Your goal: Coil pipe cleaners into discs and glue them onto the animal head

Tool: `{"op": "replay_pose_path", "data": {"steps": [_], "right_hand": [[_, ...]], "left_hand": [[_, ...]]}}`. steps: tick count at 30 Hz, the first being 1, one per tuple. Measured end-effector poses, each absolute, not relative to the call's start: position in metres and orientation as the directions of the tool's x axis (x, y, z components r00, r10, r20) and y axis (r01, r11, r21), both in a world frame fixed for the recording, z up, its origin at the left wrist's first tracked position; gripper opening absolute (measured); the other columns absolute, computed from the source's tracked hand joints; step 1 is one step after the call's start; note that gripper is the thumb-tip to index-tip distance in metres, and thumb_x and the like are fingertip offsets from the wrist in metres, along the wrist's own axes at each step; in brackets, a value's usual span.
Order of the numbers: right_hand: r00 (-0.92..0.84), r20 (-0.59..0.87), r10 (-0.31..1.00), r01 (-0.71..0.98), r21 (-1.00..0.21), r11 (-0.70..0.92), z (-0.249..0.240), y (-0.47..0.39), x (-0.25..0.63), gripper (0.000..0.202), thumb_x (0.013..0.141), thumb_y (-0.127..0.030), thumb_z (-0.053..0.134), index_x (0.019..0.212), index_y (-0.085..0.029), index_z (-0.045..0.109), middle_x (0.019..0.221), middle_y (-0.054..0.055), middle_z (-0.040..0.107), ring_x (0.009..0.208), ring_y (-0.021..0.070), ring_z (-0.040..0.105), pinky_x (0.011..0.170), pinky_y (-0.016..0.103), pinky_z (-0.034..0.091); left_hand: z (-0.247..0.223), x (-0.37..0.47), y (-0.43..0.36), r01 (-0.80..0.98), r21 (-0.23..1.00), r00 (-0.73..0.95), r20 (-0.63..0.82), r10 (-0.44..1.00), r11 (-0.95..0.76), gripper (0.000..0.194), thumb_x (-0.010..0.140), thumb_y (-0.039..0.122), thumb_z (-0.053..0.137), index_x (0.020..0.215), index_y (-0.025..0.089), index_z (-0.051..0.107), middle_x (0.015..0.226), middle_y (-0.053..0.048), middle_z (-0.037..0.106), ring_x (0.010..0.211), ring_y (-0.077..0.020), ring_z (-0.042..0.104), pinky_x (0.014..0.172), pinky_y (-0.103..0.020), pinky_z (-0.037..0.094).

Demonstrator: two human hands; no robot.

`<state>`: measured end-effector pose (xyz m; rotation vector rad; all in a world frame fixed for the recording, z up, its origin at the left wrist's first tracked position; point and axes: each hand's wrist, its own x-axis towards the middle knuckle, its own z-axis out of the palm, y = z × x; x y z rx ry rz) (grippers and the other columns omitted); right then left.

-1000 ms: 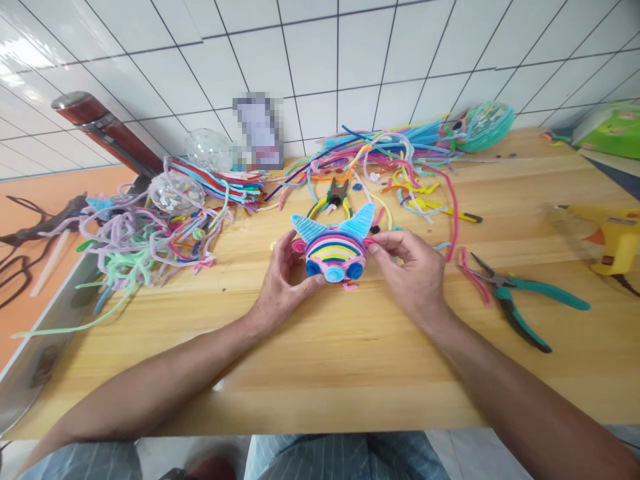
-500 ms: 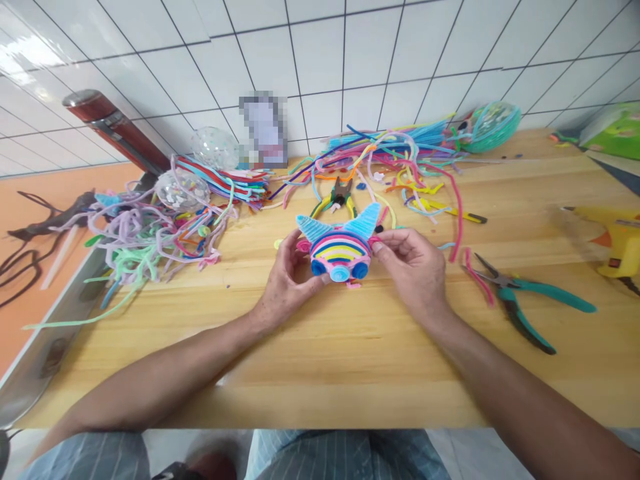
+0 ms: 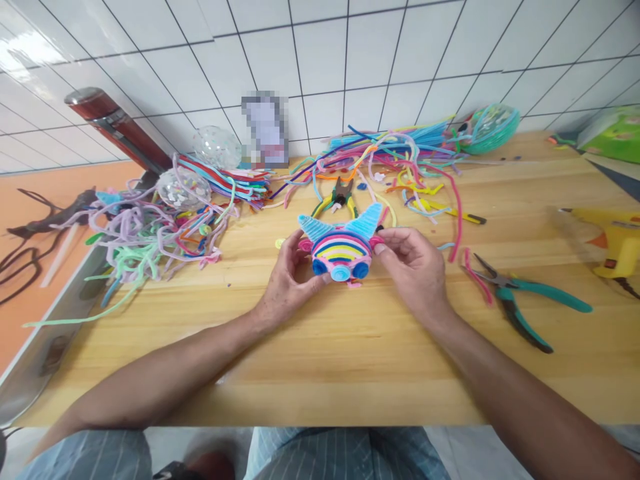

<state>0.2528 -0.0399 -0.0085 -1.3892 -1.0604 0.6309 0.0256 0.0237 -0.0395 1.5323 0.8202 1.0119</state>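
Note:
Between my hands is a striped pipe-cleaner figure (image 3: 342,248) with two light-blue pointed ears, dark-blue coils low on either side and a light-blue coil at the bottom middle. My left hand (image 3: 293,277) grips its left side, with the thumb along the lower edge. At the other side, my right hand (image 3: 413,263) pinches the pink coil (image 3: 376,244) that sticks out of the figure. Yellow-and-green cutters (image 3: 341,195) lie just behind it, partly hidden by the ears. The underside of the figure is out of sight.
Teal-handled pliers (image 3: 520,293) lie open to the right, beside a pink pipe-cleaner piece (image 3: 479,277). Farther right stands a yellow glue gun (image 3: 613,240). Tangled pipe cleaners (image 3: 145,233) cover the left, and more bundles (image 3: 390,150) lie along the tiled wall. A red flask (image 3: 117,127) leans at back left.

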Motion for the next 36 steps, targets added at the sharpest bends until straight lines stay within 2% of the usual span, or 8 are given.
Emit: {"op": "replay_pose_path", "data": {"steps": [9, 14, 19, 23, 26, 29, 32, 36], "right_hand": [[0.403, 0.33, 0.854, 0.363, -0.914, 0.183, -0.015, -0.041, 0.255, 0.015, 0.094, -0.031, 0.072, 0.108, -0.025, 0.075, 0.103, 0.004, 0.079, 0.09, 0.0188, 0.075, 0.084, 0.036, 0.06], [0.37, 0.419, 0.829, 0.447, -0.863, 0.237, -0.018, -0.041, 0.256, 0.012, 0.097, -0.03, 0.07, 0.104, -0.025, 0.078, 0.096, 0.003, 0.077, 0.086, 0.0176, 0.073, 0.08, 0.034, 0.059], [0.382, 0.405, 0.831, 0.443, -0.869, 0.22, -0.018, -0.039, 0.254, 0.01, 0.095, -0.028, 0.07, 0.099, -0.024, 0.078, 0.089, 0.002, 0.078, 0.077, 0.0169, 0.073, 0.073, 0.032, 0.058], [0.365, 0.411, 0.836, 0.459, -0.86, 0.222, -0.018, -0.04, 0.256, 0.012, 0.096, -0.027, 0.069, 0.102, -0.024, 0.078, 0.092, 0.003, 0.079, 0.079, 0.0179, 0.074, 0.074, 0.034, 0.06], [0.286, 0.501, 0.817, 0.555, -0.782, 0.285, -0.015, -0.041, 0.261, 0.023, 0.094, -0.021, 0.067, 0.116, -0.025, 0.075, 0.104, 0.005, 0.078, 0.089, 0.0196, 0.074, 0.08, 0.037, 0.062], [0.143, 0.628, 0.765, 0.682, -0.623, 0.383, -0.012, -0.041, 0.268, 0.034, 0.091, -0.014, 0.068, 0.123, -0.025, 0.07, 0.115, 0.008, 0.075, 0.096, 0.0216, 0.074, 0.081, 0.038, 0.062], [0.017, 0.702, 0.712, 0.769, -0.465, 0.439, -0.012, -0.04, 0.274, 0.033, 0.092, -0.012, 0.067, 0.122, -0.025, 0.068, 0.116, 0.009, 0.074, 0.105, 0.0246, 0.073, 0.085, 0.039, 0.062], [-0.049, 0.718, 0.695, 0.822, -0.367, 0.436, -0.017, -0.037, 0.277, 0.031, 0.094, -0.01, 0.066, 0.122, -0.025, 0.066, 0.113, 0.008, 0.077, 0.106, 0.0246, 0.074, 0.089, 0.04, 0.062]], "left_hand": [[-0.04, 0.025, 0.024, -0.022, 0.981, 0.417, 0.182, 0.89, -0.191, 0.096, 0.077, 0.044, 0.092, 0.156, 0.03, 0.04, 0.142, -0.012, 0.064, 0.127, -0.0279, 0.065, 0.114, -0.05, 0.051], [-0.043, 0.025, 0.025, -0.036, 0.98, 0.41, 0.194, 0.891, -0.196, 0.096, 0.078, 0.043, 0.092, 0.157, 0.029, 0.04, 0.143, -0.013, 0.064, 0.129, -0.0283, 0.064, 0.115, -0.051, 0.05], [-0.044, 0.024, 0.025, -0.034, 0.979, 0.416, 0.199, 0.887, -0.203, 0.095, 0.078, 0.042, 0.092, 0.156, 0.029, 0.04, 0.142, -0.012, 0.064, 0.128, -0.0279, 0.064, 0.115, -0.05, 0.05], [-0.044, 0.025, 0.025, -0.035, 0.977, 0.409, 0.206, 0.889, -0.21, 0.094, 0.078, 0.044, 0.092, 0.155, 0.03, 0.041, 0.14, -0.012, 0.065, 0.127, -0.0279, 0.065, 0.114, -0.05, 0.051], [-0.044, 0.026, 0.025, -0.038, 0.979, 0.412, 0.198, 0.889, -0.201, 0.094, 0.078, 0.045, 0.092, 0.155, 0.029, 0.04, 0.14, -0.012, 0.065, 0.127, -0.0279, 0.065, 0.113, -0.05, 0.051], [-0.043, 0.025, 0.025, -0.045, 0.981, 0.422, 0.191, 0.886, -0.189, 0.094, 0.078, 0.044, 0.092, 0.155, 0.029, 0.039, 0.139, -0.011, 0.065, 0.125, -0.0269, 0.065, 0.112, -0.049, 0.052], [-0.043, 0.024, 0.026, -0.051, 0.981, 0.428, 0.189, 0.884, -0.185, 0.094, 0.079, 0.043, 0.092, 0.156, 0.03, 0.04, 0.139, -0.011, 0.065, 0.123, -0.0262, 0.065, 0.112, -0.048, 0.052], [-0.044, 0.024, 0.026, -0.053, 0.982, 0.436, 0.187, 0.88, -0.183, 0.093, 0.078, 0.042, 0.092, 0.156, 0.031, 0.04, 0.14, -0.011, 0.064, 0.123, -0.0263, 0.065, 0.111, -0.049, 0.052]]}}
